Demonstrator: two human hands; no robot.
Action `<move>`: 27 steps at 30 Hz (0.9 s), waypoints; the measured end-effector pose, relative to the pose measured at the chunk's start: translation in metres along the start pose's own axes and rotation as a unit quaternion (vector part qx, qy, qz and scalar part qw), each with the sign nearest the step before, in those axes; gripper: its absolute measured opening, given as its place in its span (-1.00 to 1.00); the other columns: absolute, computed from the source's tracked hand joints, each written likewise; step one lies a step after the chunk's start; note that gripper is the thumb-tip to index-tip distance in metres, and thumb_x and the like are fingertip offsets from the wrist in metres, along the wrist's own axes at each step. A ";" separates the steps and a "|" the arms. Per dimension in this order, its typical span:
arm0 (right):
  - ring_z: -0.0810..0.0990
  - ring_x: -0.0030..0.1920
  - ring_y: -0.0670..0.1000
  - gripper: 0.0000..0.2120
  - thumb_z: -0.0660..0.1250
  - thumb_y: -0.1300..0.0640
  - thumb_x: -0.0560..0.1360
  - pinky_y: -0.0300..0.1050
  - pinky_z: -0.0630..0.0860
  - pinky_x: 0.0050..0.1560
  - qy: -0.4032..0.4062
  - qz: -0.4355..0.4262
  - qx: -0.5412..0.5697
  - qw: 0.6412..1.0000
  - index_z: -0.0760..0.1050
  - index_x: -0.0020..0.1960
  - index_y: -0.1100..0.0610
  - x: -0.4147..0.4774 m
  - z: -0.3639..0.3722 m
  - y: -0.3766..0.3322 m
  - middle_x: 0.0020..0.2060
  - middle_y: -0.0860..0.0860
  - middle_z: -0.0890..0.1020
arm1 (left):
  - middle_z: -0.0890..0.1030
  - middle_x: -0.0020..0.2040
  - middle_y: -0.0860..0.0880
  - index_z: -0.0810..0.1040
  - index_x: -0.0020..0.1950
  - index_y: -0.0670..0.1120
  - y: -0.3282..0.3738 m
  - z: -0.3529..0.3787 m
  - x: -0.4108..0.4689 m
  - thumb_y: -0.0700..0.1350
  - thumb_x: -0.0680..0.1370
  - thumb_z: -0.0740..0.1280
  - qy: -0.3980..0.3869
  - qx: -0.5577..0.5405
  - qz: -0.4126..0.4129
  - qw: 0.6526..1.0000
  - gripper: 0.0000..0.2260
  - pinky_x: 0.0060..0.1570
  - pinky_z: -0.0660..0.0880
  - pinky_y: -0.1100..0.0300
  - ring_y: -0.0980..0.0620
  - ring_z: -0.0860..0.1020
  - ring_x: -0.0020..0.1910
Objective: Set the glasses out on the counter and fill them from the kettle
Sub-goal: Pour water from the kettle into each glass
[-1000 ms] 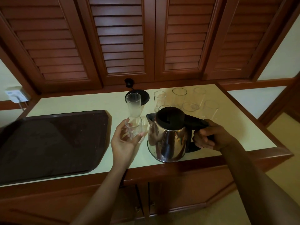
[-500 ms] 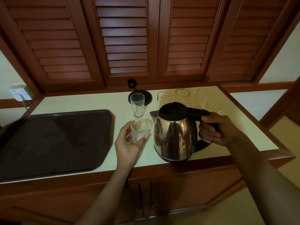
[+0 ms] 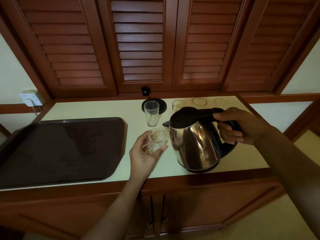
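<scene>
Hands hold one kettle and one glass; four more glasses stand behind.

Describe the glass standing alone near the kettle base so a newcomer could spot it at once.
Start at the dark tray on the counter's left side, then look just past its far right corner. There a tall clear glass stands upright in front of the round black kettle base. Unlike the glass in the left hand, nobody holds it, and it stands left of the kettle, apart from the glasses at the back.
</scene>
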State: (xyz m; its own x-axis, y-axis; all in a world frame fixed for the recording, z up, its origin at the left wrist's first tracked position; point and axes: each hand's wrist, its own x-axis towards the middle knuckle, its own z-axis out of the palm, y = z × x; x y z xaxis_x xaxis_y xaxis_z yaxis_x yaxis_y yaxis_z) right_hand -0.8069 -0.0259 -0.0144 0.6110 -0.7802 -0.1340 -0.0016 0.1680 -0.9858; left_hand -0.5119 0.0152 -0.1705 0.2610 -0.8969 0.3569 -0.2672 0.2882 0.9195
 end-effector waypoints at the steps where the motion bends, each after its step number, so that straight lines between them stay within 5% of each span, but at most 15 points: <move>1: 0.35 -0.69 -0.05 -0.55 0.49 -0.05 0.43 -0.20 0.43 -0.51 0.001 0.003 -0.008 1.000 0.41 -0.45 0.18 0.001 0.001 -0.002 -0.68 0.00 0.36 | 0.67 0.25 0.11 0.60 0.36 -0.02 0.000 0.000 0.000 -0.12 0.41 0.66 0.000 0.002 0.001 1.000 -0.45 0.14 0.57 0.40 0.17 0.61 0.25; 7: 0.35 -0.69 -0.04 -0.59 0.33 0.08 0.52 -0.18 0.43 -0.51 0.005 0.028 -0.049 0.998 0.42 -0.47 0.19 0.006 0.006 -0.014 -0.68 0.01 0.37 | 0.64 0.21 0.21 0.60 0.33 0.04 0.003 0.000 0.000 -0.13 0.40 0.66 0.006 -0.010 -0.014 1.000 -0.47 0.14 0.58 0.40 0.27 0.59 0.23; 15: 0.33 -0.67 -0.01 -0.50 0.54 -0.14 0.35 -0.18 0.43 -0.49 0.000 0.068 -0.108 0.992 0.41 -0.45 0.19 0.009 0.012 -0.029 -0.67 0.02 0.35 | 0.66 0.23 0.15 0.60 0.37 0.00 0.001 0.000 0.001 -0.12 0.40 0.66 0.009 -0.013 -0.009 1.000 -0.45 0.15 0.58 0.39 0.20 0.61 0.23; 27: 0.30 -0.67 -0.01 -0.54 0.42 -0.06 0.44 -0.17 0.39 -0.50 0.008 0.075 -0.135 0.988 0.39 -0.45 0.20 0.012 0.013 -0.031 -0.68 0.03 0.34 | 0.66 0.24 0.15 0.59 0.38 0.04 -0.001 -0.001 0.001 -0.06 0.40 0.66 0.012 -0.016 -0.012 1.000 -0.43 0.14 0.60 0.33 0.19 0.62 0.22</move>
State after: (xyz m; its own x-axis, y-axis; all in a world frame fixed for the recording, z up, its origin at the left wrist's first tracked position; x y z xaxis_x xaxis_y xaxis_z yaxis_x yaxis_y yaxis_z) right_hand -0.7898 -0.0327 0.0163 0.5745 -0.7688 -0.2809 -0.3038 0.1184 -0.9453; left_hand -0.5104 0.0138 -0.1709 0.2886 -0.8955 0.3387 -0.2315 0.2780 0.9323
